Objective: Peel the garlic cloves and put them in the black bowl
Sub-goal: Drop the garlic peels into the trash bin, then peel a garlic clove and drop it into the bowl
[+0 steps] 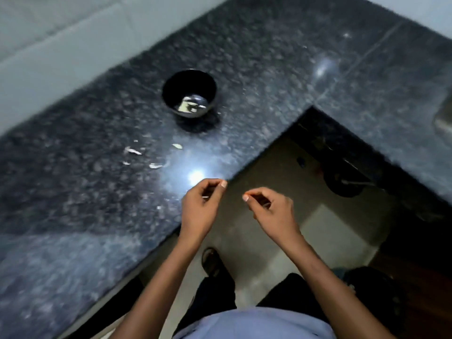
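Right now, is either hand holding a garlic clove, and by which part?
Cannot be told. Both the left hand and right hand have curled fingers, but the blurred frame shows no clear clove in either.

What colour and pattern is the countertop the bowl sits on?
Dark, near-black polished stone countertop with grey-white speckles, glossy with glare; seen in the head view.

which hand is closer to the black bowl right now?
Left. The left hand is at the counter's edge, below and slightly right of the black bowl in the picture. The right hand is farther right, off the counter over the floor. Neither touches the bowl.
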